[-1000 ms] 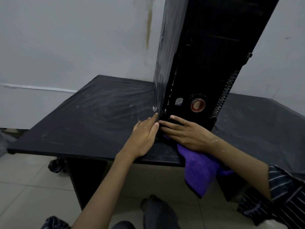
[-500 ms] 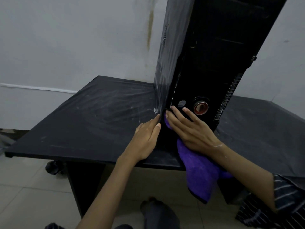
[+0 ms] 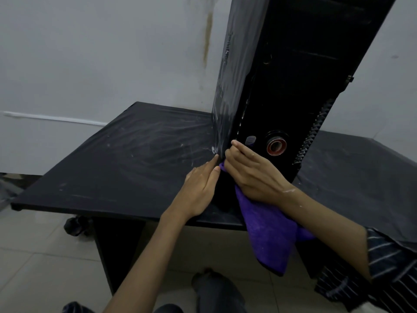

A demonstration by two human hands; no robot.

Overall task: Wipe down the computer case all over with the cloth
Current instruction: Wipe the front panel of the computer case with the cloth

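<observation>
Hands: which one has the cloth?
The right hand presses the purple cloth against the computer case front; the left hand is bare, fingertips touching the case's lower left corner.

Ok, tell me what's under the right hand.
The purple cloth, pressed by the right hand against the lower front of the case. Its loose end hangs past the edge of the table. The case surface beneath is covered.
</observation>
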